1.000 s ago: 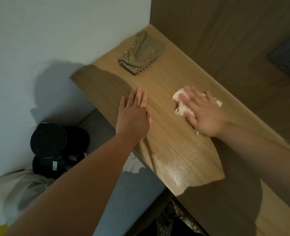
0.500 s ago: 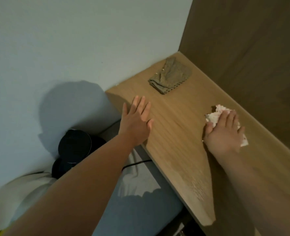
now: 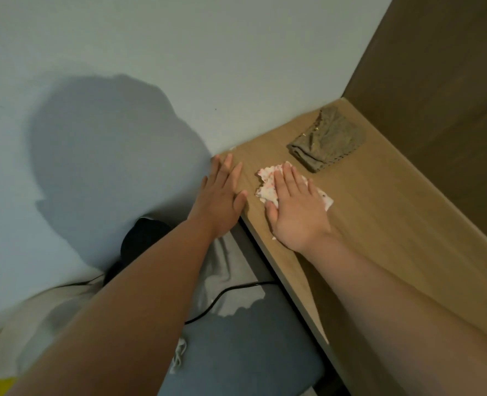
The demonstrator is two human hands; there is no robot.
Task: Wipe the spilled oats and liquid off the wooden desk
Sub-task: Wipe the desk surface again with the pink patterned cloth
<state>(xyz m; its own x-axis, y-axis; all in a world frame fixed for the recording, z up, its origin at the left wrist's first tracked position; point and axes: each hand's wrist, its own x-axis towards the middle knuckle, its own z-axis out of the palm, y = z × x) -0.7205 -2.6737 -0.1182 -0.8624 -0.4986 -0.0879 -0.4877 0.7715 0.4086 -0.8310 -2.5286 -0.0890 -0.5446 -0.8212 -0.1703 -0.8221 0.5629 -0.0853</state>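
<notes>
Right hand and tissue now lie just beside the left hand, closer than before. Both hands are flat, and the right one presses the tissue onto the bench. The tissue is probably light, soft and weak when wet, so press with the palm.

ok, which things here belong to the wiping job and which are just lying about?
In the job: white patterned wipe, pressed flat under the right hand; wooden desk; left hand, flat at the desk edge.
Lying about: folded brown cloth, untouched near the desk corner; black cable and black object below the desk.
</notes>
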